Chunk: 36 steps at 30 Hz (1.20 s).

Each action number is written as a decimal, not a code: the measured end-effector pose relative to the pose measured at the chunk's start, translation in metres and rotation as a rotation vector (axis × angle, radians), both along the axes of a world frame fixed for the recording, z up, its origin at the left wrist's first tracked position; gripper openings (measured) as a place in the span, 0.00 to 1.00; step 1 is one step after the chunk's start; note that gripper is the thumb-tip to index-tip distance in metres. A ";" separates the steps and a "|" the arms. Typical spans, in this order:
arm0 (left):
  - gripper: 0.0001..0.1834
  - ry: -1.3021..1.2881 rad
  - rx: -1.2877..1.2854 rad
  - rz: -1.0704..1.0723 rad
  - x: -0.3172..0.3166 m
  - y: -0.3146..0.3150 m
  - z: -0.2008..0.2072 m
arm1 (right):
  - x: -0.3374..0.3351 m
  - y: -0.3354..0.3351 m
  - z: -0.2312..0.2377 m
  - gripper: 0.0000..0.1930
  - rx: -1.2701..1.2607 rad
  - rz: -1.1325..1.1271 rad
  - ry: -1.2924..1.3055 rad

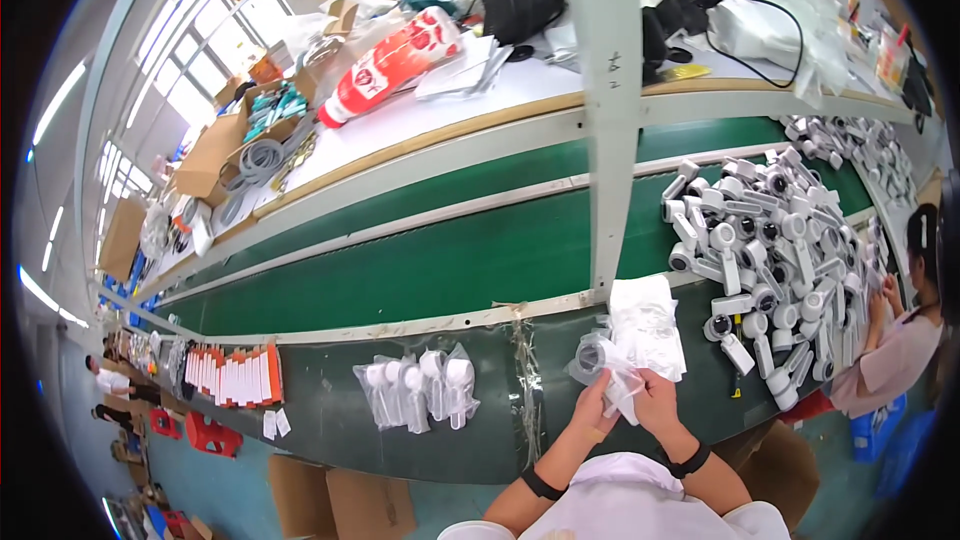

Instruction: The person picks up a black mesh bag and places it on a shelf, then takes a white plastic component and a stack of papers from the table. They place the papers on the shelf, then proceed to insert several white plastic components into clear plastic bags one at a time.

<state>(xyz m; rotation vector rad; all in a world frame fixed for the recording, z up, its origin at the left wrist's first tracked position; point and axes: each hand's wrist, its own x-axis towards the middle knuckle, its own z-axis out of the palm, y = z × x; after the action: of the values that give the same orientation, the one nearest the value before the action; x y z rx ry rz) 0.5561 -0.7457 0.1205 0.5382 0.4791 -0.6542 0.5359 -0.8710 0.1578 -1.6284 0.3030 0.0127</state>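
Close to the bench's front edge, my left hand [592, 404] grips a transparent plastic bag [622, 386] with a white handheld device [590, 354] in it. The device has a round, dark-faced head and looks like a small handheld fan. Closed on the other side of the same bag is my right hand [655, 402]; its fingertips are partly hidden. Just beyond both hands lies a stack of flat white plastic bags [645, 325]. To the left, several bagged white devices [418, 388] rest in a row on the dark green bench [330, 380].
A large heap of unbagged white devices [790, 250] lies to the right, beside a seated co-worker [905, 350]. Orange-and-white boxes [235, 376] stand at left. A metal post [605, 140] rises ahead, before a green conveyor belt [450, 265]. Cardboard boxes [340, 500] sit below the bench.
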 end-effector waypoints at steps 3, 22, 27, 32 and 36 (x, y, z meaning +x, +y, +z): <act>0.22 0.041 -0.022 0.159 0.006 0.012 0.000 | 0.007 0.003 0.011 0.11 -0.336 0.020 0.052; 0.28 -0.315 2.008 0.065 0.000 0.207 -0.087 | -0.018 -0.041 0.003 0.11 -0.103 0.048 0.205; 0.28 -0.416 2.058 0.123 -0.004 0.190 -0.055 | -0.026 -0.091 -0.015 0.12 -0.181 -0.118 0.204; 0.28 -0.866 2.131 0.113 -0.003 0.136 -0.022 | -0.028 -0.154 -0.018 0.16 -0.908 -0.476 0.130; 0.17 -1.358 1.481 -0.150 0.017 0.036 0.005 | -0.018 -0.188 -0.060 0.25 -1.217 -0.318 0.187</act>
<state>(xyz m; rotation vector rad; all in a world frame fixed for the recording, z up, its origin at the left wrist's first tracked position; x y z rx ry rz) 0.5727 -0.7101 0.1255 2.2052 -0.5051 0.1671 0.5178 -1.0591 0.0981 -2.7632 0.8130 -0.3189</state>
